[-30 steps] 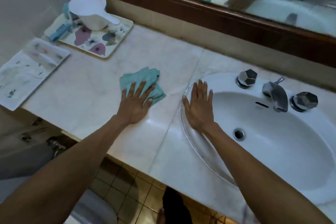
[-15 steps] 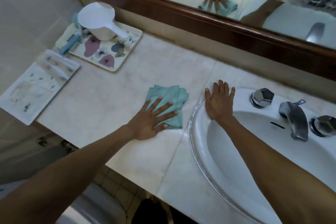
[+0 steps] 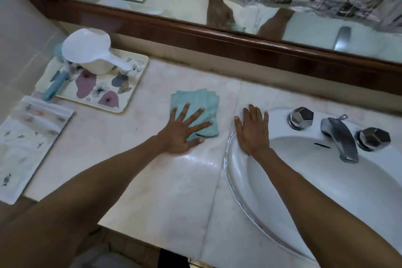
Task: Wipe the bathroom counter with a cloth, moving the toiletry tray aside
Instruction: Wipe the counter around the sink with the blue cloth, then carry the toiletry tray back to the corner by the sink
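Our left hand (image 3: 181,135), fingers (image 3: 196,115) splayed flat, presses cloth (image 3: 195,102) on counter (image 3: 152,191); right hand (image 3: 253,130) flat on sink rim (image 3: 230,159), holding nothing. Risk: wiping left, cloth hits tray (image 3: 132,93), dipper (image 3: 91,50) topples.

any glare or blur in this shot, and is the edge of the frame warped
Head view: dim, bluish light; a wet sheen glares off the counter just below the left hand on the teal cloth. The zip pouch at left is soft and smeared, and the mirror frame bows from wide-angle distortion.
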The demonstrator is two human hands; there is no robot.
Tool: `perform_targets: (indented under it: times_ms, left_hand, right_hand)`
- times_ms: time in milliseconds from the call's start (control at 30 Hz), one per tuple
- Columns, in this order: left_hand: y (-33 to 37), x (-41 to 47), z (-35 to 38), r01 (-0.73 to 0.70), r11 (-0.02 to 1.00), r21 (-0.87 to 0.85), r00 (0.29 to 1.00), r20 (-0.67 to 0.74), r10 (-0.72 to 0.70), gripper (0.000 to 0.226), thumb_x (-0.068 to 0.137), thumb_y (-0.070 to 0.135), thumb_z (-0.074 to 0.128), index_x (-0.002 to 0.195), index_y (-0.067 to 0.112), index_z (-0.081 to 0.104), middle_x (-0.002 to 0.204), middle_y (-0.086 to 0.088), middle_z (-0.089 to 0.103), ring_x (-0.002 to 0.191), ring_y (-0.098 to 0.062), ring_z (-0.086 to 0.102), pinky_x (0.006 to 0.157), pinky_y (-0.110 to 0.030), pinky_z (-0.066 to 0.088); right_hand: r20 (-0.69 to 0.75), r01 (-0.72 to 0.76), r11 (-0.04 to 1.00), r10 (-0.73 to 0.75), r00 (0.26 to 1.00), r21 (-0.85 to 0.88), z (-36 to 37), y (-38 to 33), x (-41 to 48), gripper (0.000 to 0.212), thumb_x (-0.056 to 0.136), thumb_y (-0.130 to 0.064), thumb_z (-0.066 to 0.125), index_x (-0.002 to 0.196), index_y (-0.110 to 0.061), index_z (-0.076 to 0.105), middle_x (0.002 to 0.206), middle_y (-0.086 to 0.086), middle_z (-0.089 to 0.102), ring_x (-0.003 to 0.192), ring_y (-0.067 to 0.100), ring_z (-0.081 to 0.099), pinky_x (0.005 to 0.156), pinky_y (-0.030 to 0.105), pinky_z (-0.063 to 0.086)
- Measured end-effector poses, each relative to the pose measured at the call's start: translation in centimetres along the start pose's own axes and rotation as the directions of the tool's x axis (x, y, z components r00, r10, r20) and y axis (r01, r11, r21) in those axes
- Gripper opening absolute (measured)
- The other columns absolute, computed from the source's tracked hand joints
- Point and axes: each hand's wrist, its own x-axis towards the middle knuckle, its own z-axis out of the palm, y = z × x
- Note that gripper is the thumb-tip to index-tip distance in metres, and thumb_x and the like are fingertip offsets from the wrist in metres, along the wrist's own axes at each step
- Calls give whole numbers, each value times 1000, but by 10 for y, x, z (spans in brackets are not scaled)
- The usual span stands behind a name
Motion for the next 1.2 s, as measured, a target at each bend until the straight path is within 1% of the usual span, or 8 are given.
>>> perform_targets:
  times_ms: [167,367,467,533,600,700,1067,1200]
  left_hand:
    - [-33,-17,-16,-350,936,50,936,56,347,66,95,70,32,154,48,13,167,3,-4,151,-39,-15,116,-65,3]
    - [-45,-15,-26,-398,917,-26,902,172,396,67,93,75,29,152,54,6,166,7,-12,150,-36,-20,117,-63,-6]
    - [-42,-18,-45,-319,939,-129,904,256,343,61,93,75,22,150,53,22,167,6,2,153,-30,-9,120,-53,-4]
    - [-43,-28,-63,-168,937,-306,940,238,247,54,96,68,28,137,43,52,156,3,39,147,-24,28,119,-46,25]
    - [-54,-48,-79,-13,875,-484,988,127,85,46,96,61,38,111,30,69,117,11,68,108,-13,60,92,-37,49]
    - [-88,-96,-93,154,811,-564,980,-16,-197,33,97,52,46,102,32,71,96,16,73,85,-6,64,78,-34,52]
    - [-202,-333,-83,647,384,-658,396,-140,-907,20,94,45,58,93,32,73,84,15,74,73,-6,66,67,-28,53]
    - [-217,-401,-59,726,151,-671,154,-56,-986,22,94,43,59,104,28,72,102,13,73,73,-5,61,69,-23,44]
  right_hand:
    - [22,-71,994,70,997,88,2,-33,-12,59,104,-45,20,146,-9,39,160,15,27,151,28,15,123,47,-1]
    - [-10,-131,968,136,991,213,4,-66,-22,64,101,-48,17,139,-8,49,153,17,39,146,31,27,122,46,9]
    - [-66,-157,936,186,980,314,-4,-74,-17,67,97,-50,17,125,-6,59,134,17,57,130,35,46,112,48,31]
    - [-152,-101,918,171,974,384,-13,-86,-13,55,99,-45,24,113,-8,62,115,13,64,113,34,56,99,45,42]
    - [-193,-63,897,162,968,438,-24,-110,-10,42,102,-39,30,113,-13,62,114,7,66,108,29,58,95,40,44]
    - [-171,-14,882,107,979,472,-36,-165,0,35,104,-38,32,116,-20,60,116,0,67,105,23,60,86,32,41]
    - [7,471,796,-512,859,380,12,-433,10,30,102,-39,35,105,-18,57,99,6,70,90,29,64,68,34,44]
    - [135,490,784,-571,810,381,50,-488,4,42,101,-36,44,130,-6,52,128,15,60,116,33,57,93,38,45]
